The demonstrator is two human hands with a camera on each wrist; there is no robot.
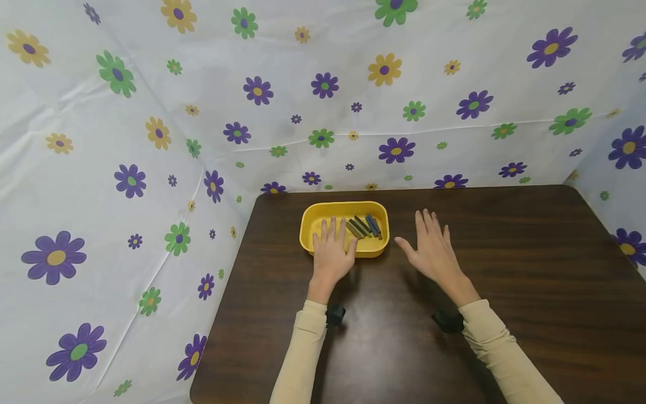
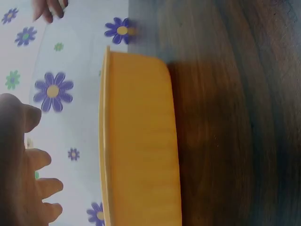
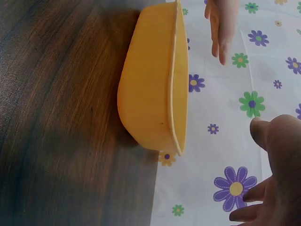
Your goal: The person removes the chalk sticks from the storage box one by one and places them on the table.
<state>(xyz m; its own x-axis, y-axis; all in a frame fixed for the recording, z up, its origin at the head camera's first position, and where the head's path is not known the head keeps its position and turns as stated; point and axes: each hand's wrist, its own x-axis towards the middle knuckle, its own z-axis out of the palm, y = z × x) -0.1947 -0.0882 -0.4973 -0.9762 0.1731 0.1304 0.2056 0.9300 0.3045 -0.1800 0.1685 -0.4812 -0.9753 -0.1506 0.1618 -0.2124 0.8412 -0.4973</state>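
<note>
A yellow plastic tub (image 1: 308, 235) with rounded corners stands near the far edge of the table. Several short dark sticks, some olive-brown (image 1: 359, 227) and some blue (image 1: 373, 224), lie in its right half. My left hand (image 1: 333, 255) hovers over the tub's near left side, its fingers extended and spread. In the left wrist view those fingers (image 2: 44, 186) are apart from the tub's wall (image 2: 141, 141). To the right of the tub, my right hand (image 1: 435, 252) is held in the air with straight fingers and the thumb out. Neither hand holds anything.
The dark wood-grain table (image 1: 530, 269) has rounded corners. White cloth (image 1: 282, 50) printed with flowers hangs behind it and at both sides. Small black devices are worn at the left wrist (image 1: 335, 315) and the right wrist (image 1: 448, 321).
</note>
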